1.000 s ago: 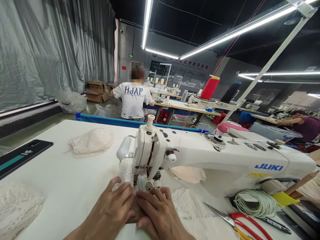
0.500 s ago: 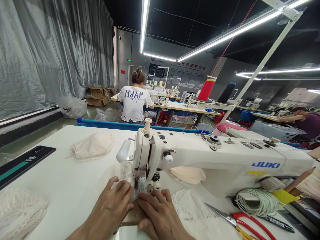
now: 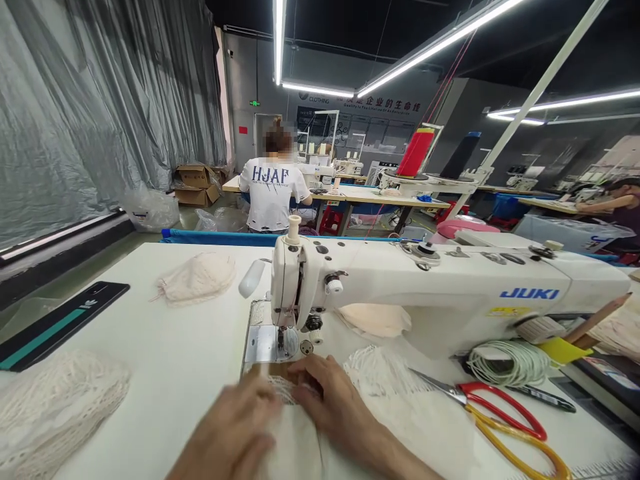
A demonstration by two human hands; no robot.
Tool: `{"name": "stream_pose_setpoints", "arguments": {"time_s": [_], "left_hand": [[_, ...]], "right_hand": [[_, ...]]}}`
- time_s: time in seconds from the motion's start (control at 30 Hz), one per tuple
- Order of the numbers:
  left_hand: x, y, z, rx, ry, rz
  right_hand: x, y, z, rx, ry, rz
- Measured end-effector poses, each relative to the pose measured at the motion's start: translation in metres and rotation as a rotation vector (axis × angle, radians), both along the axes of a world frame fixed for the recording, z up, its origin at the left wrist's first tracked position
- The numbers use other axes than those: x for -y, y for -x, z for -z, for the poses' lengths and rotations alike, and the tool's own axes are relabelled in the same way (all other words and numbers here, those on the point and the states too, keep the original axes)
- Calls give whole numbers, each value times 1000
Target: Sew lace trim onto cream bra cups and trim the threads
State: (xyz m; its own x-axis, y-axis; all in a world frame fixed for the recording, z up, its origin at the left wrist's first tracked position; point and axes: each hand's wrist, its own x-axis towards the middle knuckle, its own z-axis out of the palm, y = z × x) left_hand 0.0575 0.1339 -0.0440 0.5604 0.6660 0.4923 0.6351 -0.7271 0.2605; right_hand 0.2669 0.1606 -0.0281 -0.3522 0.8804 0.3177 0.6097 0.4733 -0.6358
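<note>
A white JUKI sewing machine [image 3: 425,280] stands in front of me, its presser foot [image 3: 286,340] over the bare metal needle plate [image 3: 260,343]. Just on the near side of that plate lies a cream fabric piece [image 3: 295,443] with a lace edge [image 3: 283,387]. My right hand [image 3: 340,400] is closed on the lace edge, thumb and fingers bent at it. Beside it, on the left of the fabric, my left hand [image 3: 235,423] is smeared by motion, so its grip does not show clearly.
Lace fabric [image 3: 60,407] and a cream pouch-shaped piece [image 3: 197,279] lie left, near a black-and-teal case [image 3: 65,327]. To the right are fringed fabric [image 3: 385,373], scissors [image 3: 500,413] and a cord coil [image 3: 507,363]. A co-worker [image 3: 274,187] sits ahead.
Both hands have come back from the presser foot towards me, with the lace edge now showing between them. The needle plate has come into sight. The camera view has shifted slightly.
</note>
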Motion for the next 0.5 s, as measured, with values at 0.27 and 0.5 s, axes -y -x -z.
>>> {"name": "stream_pose_setpoints", "arguments": {"time_s": [0.27,0.5], "left_hand": [[-46,-8,-37,35,675,-236],[-49,-14,-40,126,673,-224]], "right_hand": [[-5,-9,-14,-150,139,34],[-6,-17,-22,-266,143,-19]]}}
